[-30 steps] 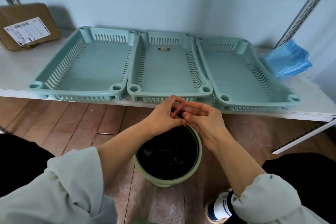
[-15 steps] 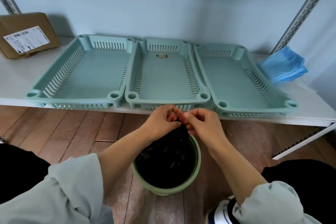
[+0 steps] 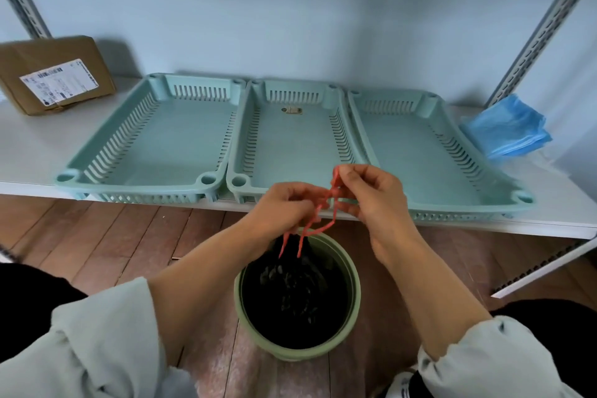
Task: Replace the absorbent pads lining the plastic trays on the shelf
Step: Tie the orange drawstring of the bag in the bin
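Three pale green plastic trays stand side by side on the white shelf (image 3: 29, 152): the left tray (image 3: 106, 152), the middle tray (image 3: 344, 126) and the right tray (image 3: 465, 171). No pad lies in any of them. A stack of blue absorbent pads (image 3: 507, 129) lies at the shelf's right end. Below the shelf edge my left hand (image 3: 284, 207) and my right hand (image 3: 368, 194) both pinch the red drawstring (image 3: 323, 223) of a black bin bag (image 3: 297, 294). The bag sits in a green bin (image 3: 355, 297) on the floor.
A brown cardboard parcel (image 3: 55, 74) with a white label leans at the shelf's back left. Slotted metal uprights (image 3: 542, 26) rise at both sides. A white bracket (image 3: 549, 265) slants down at the right. The floor is wooden; my knees flank the bin.
My hands have risen from the bin's rim toward the shelf edge and drawn apart, pulling the red drawstring up out of the black bag. The view has tilted lower.
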The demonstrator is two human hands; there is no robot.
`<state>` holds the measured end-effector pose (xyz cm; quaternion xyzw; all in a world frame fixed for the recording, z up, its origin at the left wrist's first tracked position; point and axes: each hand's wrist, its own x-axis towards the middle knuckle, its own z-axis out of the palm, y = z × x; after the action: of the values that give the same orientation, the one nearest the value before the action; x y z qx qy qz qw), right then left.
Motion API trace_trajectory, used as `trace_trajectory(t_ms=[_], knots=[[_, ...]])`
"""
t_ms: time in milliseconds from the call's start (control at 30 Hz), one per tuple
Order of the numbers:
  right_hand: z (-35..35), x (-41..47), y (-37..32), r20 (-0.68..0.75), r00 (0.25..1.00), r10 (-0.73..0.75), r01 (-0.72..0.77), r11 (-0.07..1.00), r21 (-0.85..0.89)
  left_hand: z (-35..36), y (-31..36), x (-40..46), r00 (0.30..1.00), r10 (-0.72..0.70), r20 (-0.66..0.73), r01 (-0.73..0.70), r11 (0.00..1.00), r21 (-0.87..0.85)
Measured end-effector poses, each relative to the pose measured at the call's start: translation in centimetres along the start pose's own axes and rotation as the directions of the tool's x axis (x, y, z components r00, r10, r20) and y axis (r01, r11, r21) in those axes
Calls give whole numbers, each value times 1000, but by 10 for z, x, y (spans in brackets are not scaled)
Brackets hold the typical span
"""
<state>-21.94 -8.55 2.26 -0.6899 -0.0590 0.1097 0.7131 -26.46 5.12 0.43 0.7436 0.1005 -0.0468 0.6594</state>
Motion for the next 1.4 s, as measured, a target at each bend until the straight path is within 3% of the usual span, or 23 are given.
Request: trace_trajectory(t_ms=[100, 200, 300, 367, 500, 633, 733, 800, 867, 967, 1000, 1100, 1200, 1267, 1333, 1400], knots=[[-2, -5, 19, -13, 1000, 29, -28, 999, 29, -4, 6, -3, 999, 31, -33, -31, 1000, 2], [-8, -16, 39, 36, 998, 42, -32, 970, -240, -6, 4, -7, 997, 28, -71, -29, 999, -13], [-8, -27, 59, 153, 973, 174, -94, 900, -425, -8, 0, -6, 996, 18, -89, -19, 1000, -9], [-2, -27, 68, 257, 947, 193, -65, 899, -433, -6, 5, -8, 997, 12, -76, -12, 1000, -4], [19, -20, 64, 375, 925, 58, 78, 938, -338, 0, 19, -11, 998, 40, -39, -41, 999, -24], [30, -13, 73, 338, 941, 13, 127, 912, -389, 1, 37, -14, 992, 122, -6, -122, 991, -54], [26, -8, 84, 296, 948, 118, 40, 877, -478, -1, 48, -19, 986, 166, 3, -166, 985, -47], [22, -5, 83, 262, 951, 161, -19, 880, -474, -5, 47, -17, 982, 190, 7, -190, 979, 68], [19, -1, 73, 252, 961, 116, -11, 923, -386, -15, 35, -9, 977, 201, -67, -185, 965, 186], [13, 5, 54, 247, 967, 57, 13, 961, -275, -28, 2, 11, 960, 169, -222, -118, 967, 226], [11, 6, 50, 249, 967, 55, 10, 967, -255, -28, -10, 14, 975, 138, -174, -99, 971, 217], [12, 6, 49, 226, 973, 46, -2, 981, -193, -21, -37, 18, 979, 76, 187, -116, 970, 216], [14, 4, 52, 163, 986, 20, 7, 986, -164, -19, -46, 22, 946, 28, 324, -120, 955, 270], [11, 5, 55, 132, 991, 30, -7, 985, -171, -20, -49, 29, 954, 8, 300, -116, 931, 345], [7, 5, 58, 101, 993, 62, -44, 983, -177, -20, -44, 33, 986, 42, 164, -110, 896, 431], [3, 4, 62, 88, 993, 77, -59, 981, -187, -22, -30, 31, 987, 163, 5, -142, 843, 519]])
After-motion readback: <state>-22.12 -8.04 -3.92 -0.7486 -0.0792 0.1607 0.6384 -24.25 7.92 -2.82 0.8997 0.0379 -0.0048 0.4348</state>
